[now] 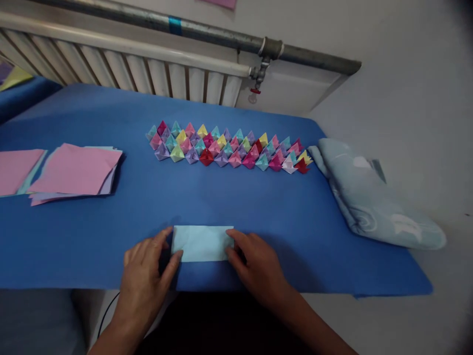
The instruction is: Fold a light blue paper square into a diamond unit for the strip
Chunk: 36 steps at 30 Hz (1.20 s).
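Note:
A light-blue paper (203, 243), folded into a wide rectangle, lies on the table in front of me. My left hand (148, 266) is at its left end, thumb touching the lower corner and forefinger beside the upper one, with a visible gap between them. On the right end, my right hand (256, 264) has its forefinger and thumb on the paper's edge, the other fingers curled behind. Beyond the paper, small folded paper pieces (221, 158) in many colours stand in several tight rows.
Stacked pink and pale paper sheets (76, 170) lie at the left, beside another pink sheet (18, 170). A folded pale-green cloth (369, 192) rests on the right of the blue table surface (295, 207). Behind it are a radiator (158, 74) and a metal pipe (218, 37).

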Available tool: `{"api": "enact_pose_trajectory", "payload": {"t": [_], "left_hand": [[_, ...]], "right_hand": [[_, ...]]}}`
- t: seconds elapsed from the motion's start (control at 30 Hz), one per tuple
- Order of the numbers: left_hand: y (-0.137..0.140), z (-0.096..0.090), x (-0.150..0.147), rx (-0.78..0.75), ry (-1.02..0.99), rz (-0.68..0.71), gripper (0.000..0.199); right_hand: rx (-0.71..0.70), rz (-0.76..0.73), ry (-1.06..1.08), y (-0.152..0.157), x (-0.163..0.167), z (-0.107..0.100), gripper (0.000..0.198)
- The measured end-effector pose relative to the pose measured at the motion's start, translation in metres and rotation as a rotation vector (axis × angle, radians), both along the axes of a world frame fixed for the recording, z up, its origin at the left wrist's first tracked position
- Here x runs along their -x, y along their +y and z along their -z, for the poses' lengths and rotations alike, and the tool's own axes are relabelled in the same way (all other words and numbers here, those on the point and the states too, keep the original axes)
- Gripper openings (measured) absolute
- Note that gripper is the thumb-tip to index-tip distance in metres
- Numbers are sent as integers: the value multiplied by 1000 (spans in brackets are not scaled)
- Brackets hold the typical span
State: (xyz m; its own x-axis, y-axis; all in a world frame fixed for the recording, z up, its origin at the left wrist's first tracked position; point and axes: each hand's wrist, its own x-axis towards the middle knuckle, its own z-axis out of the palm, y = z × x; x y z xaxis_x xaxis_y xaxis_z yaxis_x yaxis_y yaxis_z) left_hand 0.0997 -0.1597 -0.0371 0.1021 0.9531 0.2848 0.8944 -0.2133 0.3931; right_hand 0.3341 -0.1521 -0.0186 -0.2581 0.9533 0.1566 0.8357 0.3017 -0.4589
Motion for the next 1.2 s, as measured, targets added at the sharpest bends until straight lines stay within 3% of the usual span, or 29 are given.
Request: {"api": "enact_pose_trajectory", "payload": {"t": [0.1, 0.23, 0.53, 0.57, 0.63, 0.7, 0.77, 0.83, 1.03, 1.2], "left_hand": [[0, -4, -9, -121, 98, 138, 28], [-1, -10, -26, -90, 41, 454, 34], [-9, -14, -39, -126, -12, 576, 17], [-9, -14, -38, -145, -18, 575, 17], [-10, -11, -35, -188, -37, 568, 17], [-12, -9, -31, -215, -45, 556, 20], [-13, -7, -25, -232, -36, 536, 22], [-15, -5, -21, -226, -21, 527, 22], [-18, -7, -22, -113, -14, 502, 17], [-17, -8, -30, -78, -25, 457, 15]], "right_hand": [[52, -31, -69, 3, 1, -4, 18], [148, -32, -58, 6, 2, -12, 17], [571, 0, 341, -12, -8, -35, 13], [548, 9, 363, -14, -11, -36, 13], [372, 0, 365, -17, -17, -36, 15], [132, -87, 318, -19, -23, -34, 19], [3, -222, 238, -20, -25, -28, 30], [-13, -303, 155, -20, -25, -20, 34], [-29, -323, 78, -17, -18, -3, 19], [-16, -234, 120, -15, -14, -5, 15]]}}
